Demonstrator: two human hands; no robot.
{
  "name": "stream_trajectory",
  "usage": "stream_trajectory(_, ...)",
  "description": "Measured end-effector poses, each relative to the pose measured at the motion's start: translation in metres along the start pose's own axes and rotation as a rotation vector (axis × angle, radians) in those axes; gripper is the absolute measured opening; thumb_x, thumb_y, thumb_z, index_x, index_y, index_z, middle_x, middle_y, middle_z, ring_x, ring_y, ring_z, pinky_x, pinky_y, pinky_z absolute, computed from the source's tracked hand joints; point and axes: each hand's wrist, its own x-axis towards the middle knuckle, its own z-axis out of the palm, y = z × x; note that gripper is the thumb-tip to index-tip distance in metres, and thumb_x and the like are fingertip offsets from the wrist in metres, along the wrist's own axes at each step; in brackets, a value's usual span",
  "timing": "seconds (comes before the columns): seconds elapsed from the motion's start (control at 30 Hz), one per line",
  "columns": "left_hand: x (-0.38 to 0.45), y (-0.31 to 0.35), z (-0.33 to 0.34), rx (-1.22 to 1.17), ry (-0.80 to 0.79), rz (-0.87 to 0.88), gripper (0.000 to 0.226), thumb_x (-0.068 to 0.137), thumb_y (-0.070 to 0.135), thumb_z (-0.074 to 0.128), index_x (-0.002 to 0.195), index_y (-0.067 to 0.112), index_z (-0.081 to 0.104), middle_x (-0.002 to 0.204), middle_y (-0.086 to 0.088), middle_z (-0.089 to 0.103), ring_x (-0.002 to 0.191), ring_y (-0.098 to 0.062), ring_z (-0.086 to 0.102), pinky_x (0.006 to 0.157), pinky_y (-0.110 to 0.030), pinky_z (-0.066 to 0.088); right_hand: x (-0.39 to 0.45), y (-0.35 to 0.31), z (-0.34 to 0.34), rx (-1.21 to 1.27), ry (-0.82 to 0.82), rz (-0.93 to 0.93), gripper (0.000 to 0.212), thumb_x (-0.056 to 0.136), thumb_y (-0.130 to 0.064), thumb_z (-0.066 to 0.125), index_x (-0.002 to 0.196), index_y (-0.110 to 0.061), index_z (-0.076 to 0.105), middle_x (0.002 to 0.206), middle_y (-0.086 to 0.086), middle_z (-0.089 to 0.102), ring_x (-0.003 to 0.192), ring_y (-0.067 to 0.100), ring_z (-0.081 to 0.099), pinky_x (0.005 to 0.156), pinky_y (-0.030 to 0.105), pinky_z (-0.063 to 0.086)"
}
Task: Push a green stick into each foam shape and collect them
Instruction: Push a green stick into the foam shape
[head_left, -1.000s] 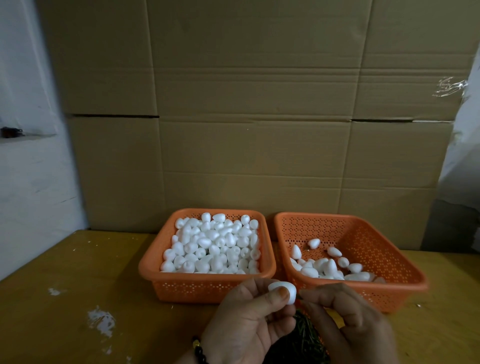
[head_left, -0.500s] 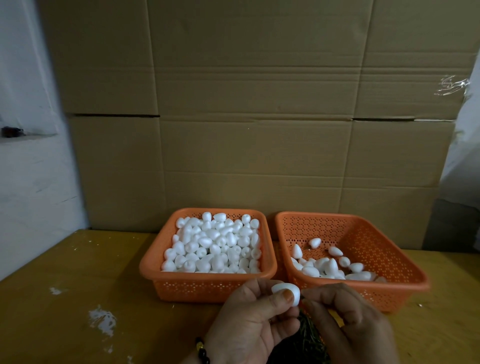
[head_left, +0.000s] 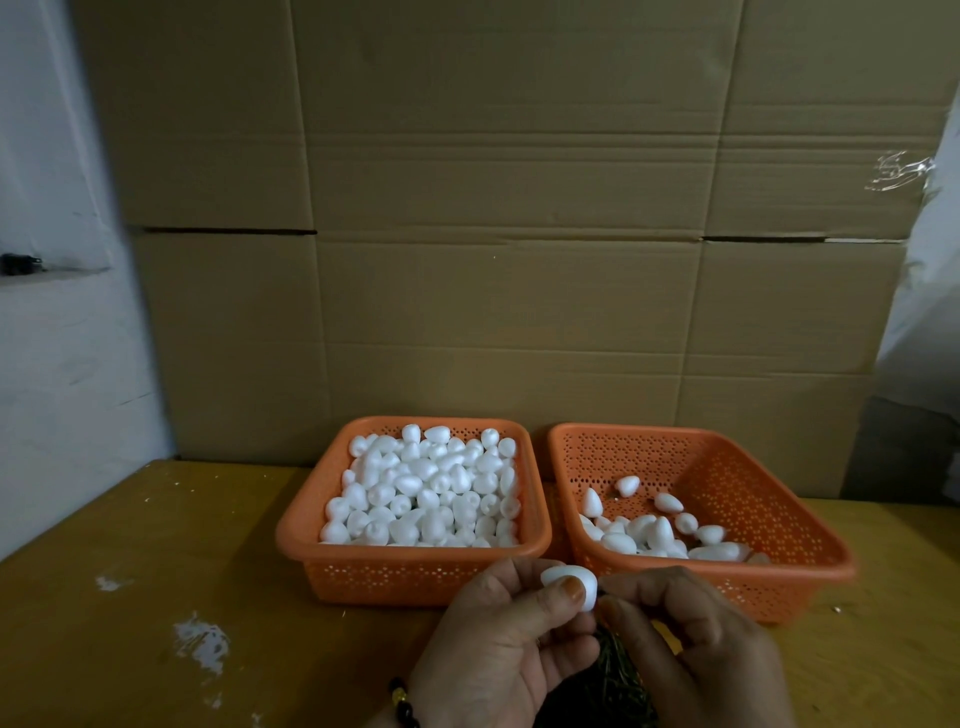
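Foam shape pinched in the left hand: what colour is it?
White: the small egg-shaped foam piece, clearest in the head view.

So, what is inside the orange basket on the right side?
The right basket holds a small pile of white foam shapes along its near side; most of its floor is bare. Its near wall hides the lowest pieces, and whether these shapes carry sticks cannot be seen.

A wall of stacked brown cardboard boxes (head_left: 509, 218) stands at the back of the yellow-brown wooden counter (head_left: 156, 571), whose top bears white paint smears (head_left: 202, 642). A whitewashed wall (head_left: 57, 332) closes the left side. The light is dim and even.
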Motion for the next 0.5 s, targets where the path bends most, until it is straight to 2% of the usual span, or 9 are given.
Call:
stream_trajectory(0.1, -0.0003, 0.0000, -0.0003, -0.026, -0.012, -0.008, 0.034, 0.060, 0.001, 0.071, 0.093, 0.000, 0.062, 0.075, -0.018, 0.068, 0.056, -0.020, 0.064, 0.046, -0.028, 0.053, -0.0039, 0.0037, 0.0009, 0.029, -0.010, 0.075, 0.045, 0.062, -0.003, 0.087, 0.084, -0.038, 0.070, 0.078, -0.020, 0.071, 0.077, -0.006, 0.067, 0.072, 0.009, 0.050)
stream_trajectory(0.2, -0.0004, 0.0001, -0.0008, -0.035, -0.018, -0.019, 0.032, 0.061, 0.000, 0.077, 0.092, 0.001, 0.064, 0.077, -0.017, 0.068, 0.057, -0.020, 0.064, 0.047, -0.027, 0.053, -0.0051, 0.0023, 0.0015, 0.099, -0.013, 0.112, 0.056, 0.061, -0.012, 0.087, 0.102, -0.042, 0.063, 0.079, -0.021, 0.070, 0.077, -0.006, 0.068, 0.075, 0.006, 0.048)
stream_trajectory(0.27, 0.0003, -0.0002, -0.0012, -0.029, -0.025, -0.019, 0.031, 0.061, 0.000, 0.082, 0.088, 0.003, 0.067, 0.078, -0.017, 0.068, 0.058, -0.020, 0.064, 0.048, -0.027, 0.053, -0.0043, 0.0006, 0.0010, 0.111, -0.021, 0.104, 0.054, 0.063, -0.017, 0.087, 0.103, -0.043, 0.062, 0.080, -0.022, 0.070, 0.078, -0.006, 0.068, 0.075, 0.006, 0.048)
stream_trajectory(0.43, 0.0015, -0.0010, -0.0013, -0.033, -0.040, -0.017, 0.033, 0.059, 0.009, 0.073, 0.090, 0.003, 0.066, 0.078, -0.016, 0.068, 0.059, -0.019, 0.065, 0.049, -0.027, 0.053, -0.0022, -0.0036, -0.0014, 0.095, 0.000, 0.052, 0.030, 0.073, -0.022, 0.079, 0.091, -0.042, 0.066, 0.081, -0.020, 0.070, 0.077, -0.004, 0.068, 0.070, 0.009, 0.050)
stream_trajectory(0.5, 0.0011, -0.0010, -0.0008, -0.032, -0.045, -0.017, 0.032, 0.059, 0.009, 0.073, 0.089, 0.003, 0.067, 0.079, -0.016, 0.067, 0.059, -0.019, 0.064, 0.049, -0.027, 0.053, -0.0017, -0.0038, -0.0019, 0.100, 0.014, 0.052, 0.028, 0.070, -0.020, 0.075, 0.089, -0.039, 0.067, 0.081, -0.020, 0.071, 0.077, -0.004, 0.068, 0.070, 0.009, 0.050)
